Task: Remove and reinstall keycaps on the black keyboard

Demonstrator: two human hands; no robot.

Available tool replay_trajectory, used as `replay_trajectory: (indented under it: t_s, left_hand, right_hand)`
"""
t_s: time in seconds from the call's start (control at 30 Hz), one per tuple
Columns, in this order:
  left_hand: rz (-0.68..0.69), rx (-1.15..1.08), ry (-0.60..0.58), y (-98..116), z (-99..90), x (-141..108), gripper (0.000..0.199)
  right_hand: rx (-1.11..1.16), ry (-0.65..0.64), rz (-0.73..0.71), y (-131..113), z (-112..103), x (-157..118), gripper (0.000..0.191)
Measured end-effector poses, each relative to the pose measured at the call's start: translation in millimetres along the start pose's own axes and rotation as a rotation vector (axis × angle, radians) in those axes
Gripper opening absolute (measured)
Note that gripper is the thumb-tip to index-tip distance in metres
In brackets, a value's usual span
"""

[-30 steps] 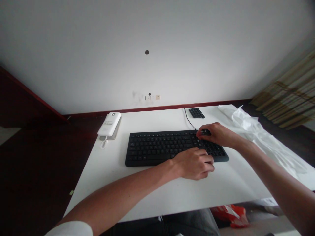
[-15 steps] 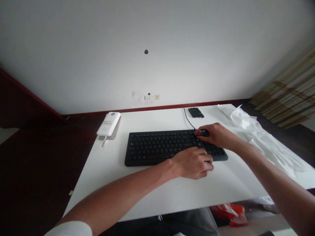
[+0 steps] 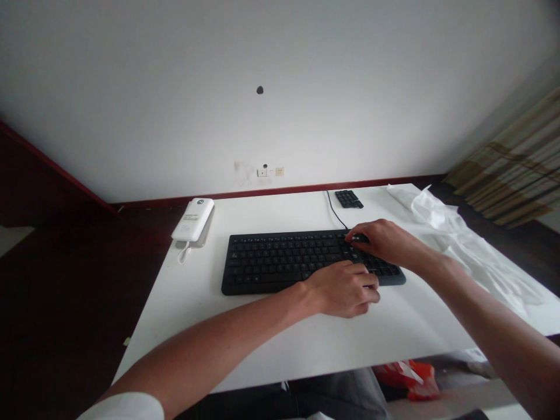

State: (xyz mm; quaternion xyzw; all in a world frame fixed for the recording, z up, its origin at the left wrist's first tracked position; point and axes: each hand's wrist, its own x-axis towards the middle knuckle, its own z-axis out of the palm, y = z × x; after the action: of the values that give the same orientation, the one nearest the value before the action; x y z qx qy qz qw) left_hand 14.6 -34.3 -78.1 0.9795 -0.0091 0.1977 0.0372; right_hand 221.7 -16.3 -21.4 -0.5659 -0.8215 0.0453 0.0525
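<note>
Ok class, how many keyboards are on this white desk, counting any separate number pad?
2. The black full keyboard lies in the middle of the desk, and the small black numeric keypad sits beyond it near the far edge. No others show.

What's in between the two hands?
Black keys of the computer keyboard lie between the left hand and the right hand, as the head view shows.

Bare left hand [image 3: 341, 290], bare right hand [image 3: 385, 242], bare left forearm [image 3: 210, 344], bare right forearm [image 3: 494, 332], white sleeve [image 3: 122, 407] at the lower edge of view, grey trousers [image 3: 336, 396] below
</note>
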Motion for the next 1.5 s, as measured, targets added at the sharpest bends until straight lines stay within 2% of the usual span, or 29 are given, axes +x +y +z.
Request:
replay_trajectory:
  t_s: [0.27, 0.37, 0.43, 0.5, 0.57, 0.67, 0.77, 0.9, 1.23, 1.5]
  left_hand:
    - [0.001, -0.005, 0.009, -0.3, 1.0, -0.1, 0.017]
    - [0.001, -0.006, 0.010, -0.2, 0.7, 0.1, 0.018]
    - [-0.002, -0.008, 0.010, -0.2, 0.3, 0.1, 0.019]
    - [-0.002, -0.010, 0.008, -0.3, 0.0, 0.1, 0.019]
    - [0.002, -0.017, 0.005, -0.6, -0.3, 0.0, 0.019]
    - [0.006, -0.034, 0.007, -1.2, -0.4, -0.1, 0.019]
    - [0.004, -0.046, 0.008, -1.4, -0.4, -0.3, 0.019]
    - [-0.003, -0.049, 0.000, -0.8, -1.1, 0.3, 0.019]
    - [-0.012, -0.058, -0.018, -1.5, -1.4, 0.9, 0.017]
    - [-0.010, -0.053, -0.009, -1.3, 0.4, 1.2, 0.017]
  right_hand:
    - [0.068, 0.047, 0.005, 3.3, -0.9, -4.9, 0.019]
    - [0.165, 0.155, 0.044, 0.1, -8.4, -8.2, 0.017]
    - [0.287, 0.278, 0.137, -5.7, -14.7, -8.0, 0.026]
    - [0.550, 0.393, 0.228, -13.4, -19.1, -3.9, 0.040]
    - [0.963, 0.472, 0.259, -20.9, -19.5, 4.6, 0.052]
    - [1.526, 0.500, 0.227, -28.6, -11.3, 21.2, 0.052]
    - [1.741, 0.499, 0.236, -30.5, 2.8, 33.3, 0.051]
    - [1.795, 0.525, 0.239, -30.6, 17.8, 35.8, 0.049]
    - [1.666, 0.481, 0.168, -34.1, 36.8, 38.5, 0.052]
    - [1.619, 0.484, 0.170, -35.3, 42.6, 38.0, 0.054]
